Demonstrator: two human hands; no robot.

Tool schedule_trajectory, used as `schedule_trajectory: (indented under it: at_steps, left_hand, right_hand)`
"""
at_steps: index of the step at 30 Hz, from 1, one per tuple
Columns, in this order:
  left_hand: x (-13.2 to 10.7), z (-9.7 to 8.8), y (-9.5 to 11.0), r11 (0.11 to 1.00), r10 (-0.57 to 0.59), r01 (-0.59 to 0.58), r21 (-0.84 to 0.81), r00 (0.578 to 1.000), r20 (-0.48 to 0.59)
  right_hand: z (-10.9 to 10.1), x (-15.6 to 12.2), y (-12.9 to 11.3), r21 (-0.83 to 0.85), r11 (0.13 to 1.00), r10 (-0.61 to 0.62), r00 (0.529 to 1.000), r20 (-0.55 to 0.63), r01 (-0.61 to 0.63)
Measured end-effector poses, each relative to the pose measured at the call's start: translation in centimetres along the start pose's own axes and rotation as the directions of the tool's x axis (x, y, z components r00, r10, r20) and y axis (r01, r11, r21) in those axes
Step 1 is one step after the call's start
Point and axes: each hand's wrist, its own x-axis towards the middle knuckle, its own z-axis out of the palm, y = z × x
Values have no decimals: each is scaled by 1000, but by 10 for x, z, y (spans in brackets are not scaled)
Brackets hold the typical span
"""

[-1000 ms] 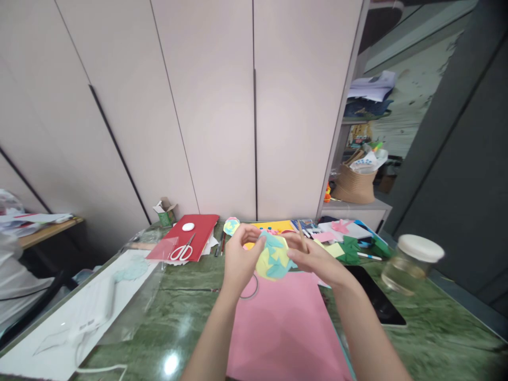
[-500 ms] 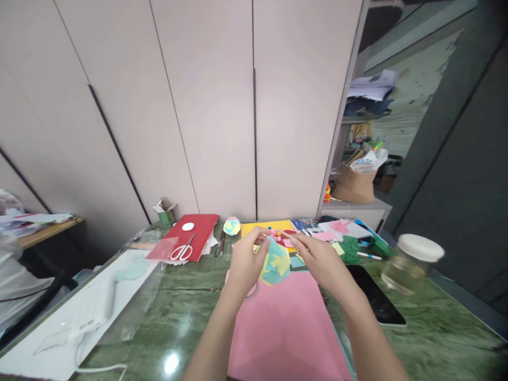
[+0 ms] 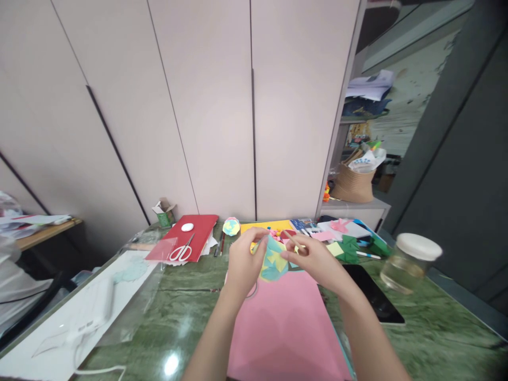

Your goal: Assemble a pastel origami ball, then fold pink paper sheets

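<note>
My left hand point(image 3: 246, 262) is closed on a folded paper flower point(image 3: 273, 264) in teal and yellow, pinching its upper left edge. Between the fingers of my right hand point(image 3: 315, 259) is a thin wooden stick point(image 3: 291, 239), pointing up and left. The right fingertips are at the flower's right edge; whether they also grip it I cannot tell. Below both hands lies a large pink sheet point(image 3: 288, 328). A similar round paper piece point(image 3: 231, 226) in pink, teal and yellow rests at the back of the table.
White-handled scissors point(image 3: 181, 251) lie on a red folder point(image 3: 198, 233) at left. A hot glue gun point(image 3: 97, 307) with a cord sits on white paper. At right are a black tablet point(image 3: 373, 293), a lidded jar point(image 3: 410, 264) and green paper pieces point(image 3: 348, 248).
My right hand has shifted slightly down and right, its fingers now at the flower's edge, with the stick tilted up. The flower has turned a little in my left hand.
</note>
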Motion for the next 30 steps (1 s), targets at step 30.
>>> schedule_trajectory:
  at_steps: [30]
  left_hand:
    - [-1, 3, 0, 920, 287, -233, 316, 948, -136]
  right_hand:
    - [2, 12, 14, 200, 980, 14, 998, -58, -2]
